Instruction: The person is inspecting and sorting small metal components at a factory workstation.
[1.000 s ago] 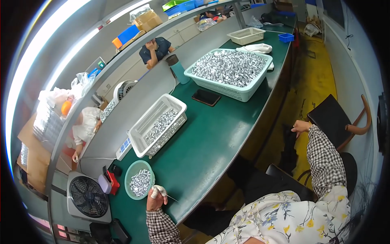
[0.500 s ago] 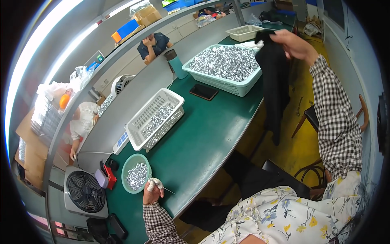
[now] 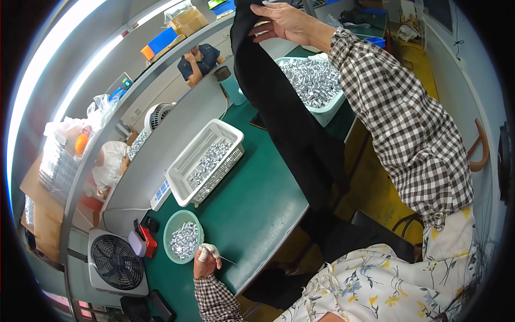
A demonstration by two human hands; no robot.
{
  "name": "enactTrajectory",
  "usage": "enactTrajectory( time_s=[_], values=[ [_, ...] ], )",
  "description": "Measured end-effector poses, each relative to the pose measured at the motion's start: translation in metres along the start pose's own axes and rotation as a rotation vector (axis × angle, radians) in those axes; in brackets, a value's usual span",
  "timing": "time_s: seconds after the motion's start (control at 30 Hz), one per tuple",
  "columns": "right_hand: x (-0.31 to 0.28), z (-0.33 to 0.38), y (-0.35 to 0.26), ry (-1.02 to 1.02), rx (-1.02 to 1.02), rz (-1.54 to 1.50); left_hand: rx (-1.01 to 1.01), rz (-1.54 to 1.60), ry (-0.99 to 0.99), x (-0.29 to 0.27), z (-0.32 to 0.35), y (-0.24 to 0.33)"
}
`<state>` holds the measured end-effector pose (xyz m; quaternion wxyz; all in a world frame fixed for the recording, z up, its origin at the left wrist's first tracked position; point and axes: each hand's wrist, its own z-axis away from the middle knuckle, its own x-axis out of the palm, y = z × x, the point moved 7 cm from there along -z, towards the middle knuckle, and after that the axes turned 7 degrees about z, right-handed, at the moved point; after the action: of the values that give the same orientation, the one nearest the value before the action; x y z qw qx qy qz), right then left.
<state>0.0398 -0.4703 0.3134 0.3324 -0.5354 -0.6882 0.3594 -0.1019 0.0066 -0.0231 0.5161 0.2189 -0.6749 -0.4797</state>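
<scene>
My right hand (image 3: 289,24) is raised at the top, pinching the upper end of a long black cloth (image 3: 279,112). The cloth hangs down across the table edge and hides part of the big basket. Low on the table, my left hand (image 3: 204,264) has white wraps on its fingers and is closed on a thin pointed metal tool (image 3: 228,260); its exact kind is too small to tell. Just beyond that hand stands a round green bowl (image 3: 167,236) holding small silver metal parts (image 3: 184,240).
A white slotted basket (image 3: 217,172) with silver parts stands mid-table. Farther back are a pale blue basket (image 3: 331,112) heaped with parts and a teal bottle (image 3: 229,88). A box fan (image 3: 115,260) and red item (image 3: 148,242) lie left. Co-workers sit beyond the partition.
My right hand has swung left and up, carrying the black cloth from the right side over the table. The left hand with its thin tool has stayed near the green bowl.
</scene>
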Motion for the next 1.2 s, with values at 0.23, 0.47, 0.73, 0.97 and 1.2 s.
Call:
enactTrajectory(
  time_s=[0.23, 0.47, 0.73, 0.97, 1.2],
  values=[
    [0.004, 0.08, 0.123, -0.276, 0.188, 0.673, -0.005, 0.006, -0.041, 0.019, -0.023, 0.003],
    [-0.03, 0.19, 0.232, -0.608, 0.155, 1.427, -0.014, 0.009, -0.012, 0.031, -0.036, -0.017],
    [-0.018, 0.193, 0.195, -0.596, 0.191, 1.347, -0.008, -0.024, -0.006, 0.028, -0.034, -0.017],
    [0.04, 0.225, 0.211, -0.822, 0.014, 1.736, -0.016, 0.02, -0.029, 0.033, -0.038, -0.02],
    [0.026, 0.235, 0.224, -0.786, -0.032, 1.395, -0.037, 0.003, -0.028, 0.032, -0.038, -0.024]
  ],
)
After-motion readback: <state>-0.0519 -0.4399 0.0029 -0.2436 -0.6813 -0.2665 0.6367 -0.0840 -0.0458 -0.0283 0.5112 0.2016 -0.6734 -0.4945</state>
